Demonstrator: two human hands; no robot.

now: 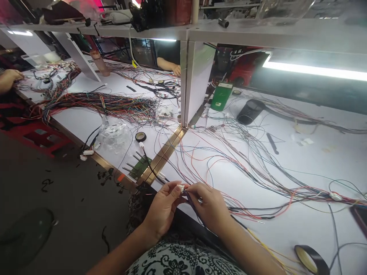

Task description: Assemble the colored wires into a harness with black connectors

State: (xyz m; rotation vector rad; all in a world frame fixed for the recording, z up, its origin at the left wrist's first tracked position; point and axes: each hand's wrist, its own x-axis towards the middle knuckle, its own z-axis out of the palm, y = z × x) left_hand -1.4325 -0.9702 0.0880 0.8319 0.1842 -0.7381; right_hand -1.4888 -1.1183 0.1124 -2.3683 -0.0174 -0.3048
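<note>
The white desk [301,229] ran wide under a shelf, and colored wires [243,168] sprawled loose across most of it. On the neighbouring section beyond the brass joint strip [163,152], a thick multicolored wire bundle [100,104] lay in a long sweep, with a clear plastic bag [114,135] near its end. A green circuit board [140,167] sat at the desk edge, and a roll of black tape [311,259] rested at the near right. Another person's hand [10,78] worked at far left, a second [176,69] across the desk.

At the near edge, above the lap, the left hand [162,208] and right hand [209,206] met. The left fingers [174,189] were pinched shut around a small white connector [181,187]; the right fingers [192,190] were closed on the dark wires [195,208] trailing from it.

The connector looked very light, rigid and small enough to slip, so it was probably best taken by its flat sides with fingertips. The wires seemed thin and limp, likely to kink or pull out if tugged, and best gripped close to the housing.
</note>
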